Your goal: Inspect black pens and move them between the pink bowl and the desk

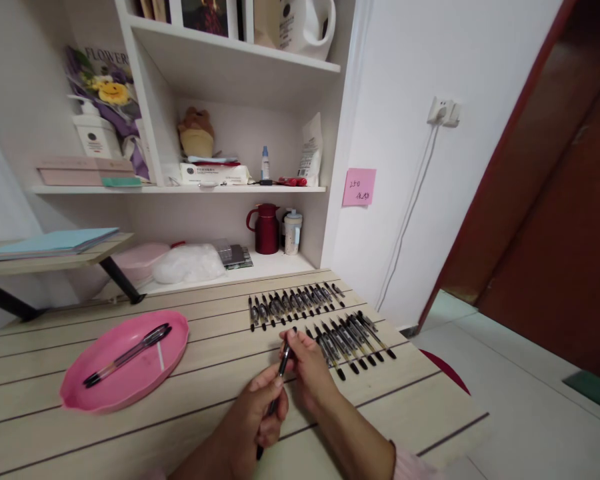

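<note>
Near the front of the table, my left hand (pixel 260 417) is closed around the lower part of a black pen (pixel 283 364). My right hand (pixel 303 360) pinches the same pen close to its upper end; the fingers cover part of it. The pen is held tilted above the table. Just beyond my right hand lies a row of pens (pixel 347 340) with dark caps, side by side. Behind it is a second row of similar pens (pixel 293 303). To the left, a pink tray (pixel 80 390) holds a few clear-barrelled pens (pixel 130 355) and a thin white stick (pixel 161 355).
A raised wooden stand (pixel 125 243) with blue paper (pixel 55 241) is at the left. White shelves (pixel 230 190) behind the table hold a red jug (pixel 267 230), a cup (pixel 293 233) and a plastic bag (pixel 190 265). The table's right edge drops to a tiled floor (pixel 520 373).
</note>
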Tool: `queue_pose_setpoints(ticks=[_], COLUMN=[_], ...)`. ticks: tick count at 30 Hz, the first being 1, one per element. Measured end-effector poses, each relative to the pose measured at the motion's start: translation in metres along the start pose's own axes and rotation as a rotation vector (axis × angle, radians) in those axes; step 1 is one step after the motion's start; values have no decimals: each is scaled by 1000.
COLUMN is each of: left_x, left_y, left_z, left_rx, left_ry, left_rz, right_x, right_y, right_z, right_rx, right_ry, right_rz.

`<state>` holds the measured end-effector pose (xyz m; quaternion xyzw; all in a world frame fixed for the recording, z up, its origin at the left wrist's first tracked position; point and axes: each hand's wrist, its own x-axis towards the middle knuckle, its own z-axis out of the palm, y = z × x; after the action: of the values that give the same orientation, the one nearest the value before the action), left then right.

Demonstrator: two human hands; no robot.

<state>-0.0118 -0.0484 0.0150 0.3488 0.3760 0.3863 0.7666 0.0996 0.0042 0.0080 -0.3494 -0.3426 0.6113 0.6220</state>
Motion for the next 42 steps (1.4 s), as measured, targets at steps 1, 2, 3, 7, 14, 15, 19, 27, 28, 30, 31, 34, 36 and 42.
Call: queue_pose_setpoints(ticks=[1,2,3,7,14,15,19,27,28,30,31,34,36,42], left_x=[0,1,1,0,8,11,18,15,15,16,16,17,18,16], left_y=[0,-1,-1,0,-5,-6,-11,-7,-8,-9,-10,-12,-12,-11], left_z=[-1,-2,-3,-3,-6,-8,-12,-10,-10,-12,-13,-14,-15,-14], left_rx=[1,2,5,13,102,122,201,169,166,167,171,182,188,199], left_ry=[-12,-21,-27,-14,107,109,126,107,100,96,98,97,92,96], left_rz=[-11,-18,-22,25,194,205,231,200,208,225,231,232,224,226], right_x=[2,5,7,10,-1,-2,-3,-4,-5,-5,-5,-3,-3,-4], right_y=[-4,-8,-12,-19,-6,-6,-7,-6,-6,-6,-6,-5,-6,-5], right_z=[-3,-6,-10,-18,-9,-8,-9,-9,-8,-8,-8,-10,-11,-10], right_rx=[35,74,115,181,-194,-246,-358,-286,-271,-274,-291,-351,-352,-326], right_ry=[29,65,104,142,-66,-80,-60,-99,-113,-117,-106,-64,-64,-113], right_rz=[-22,-55,-90,-102,45,38,-3,31,48,60,52,18,21,83])
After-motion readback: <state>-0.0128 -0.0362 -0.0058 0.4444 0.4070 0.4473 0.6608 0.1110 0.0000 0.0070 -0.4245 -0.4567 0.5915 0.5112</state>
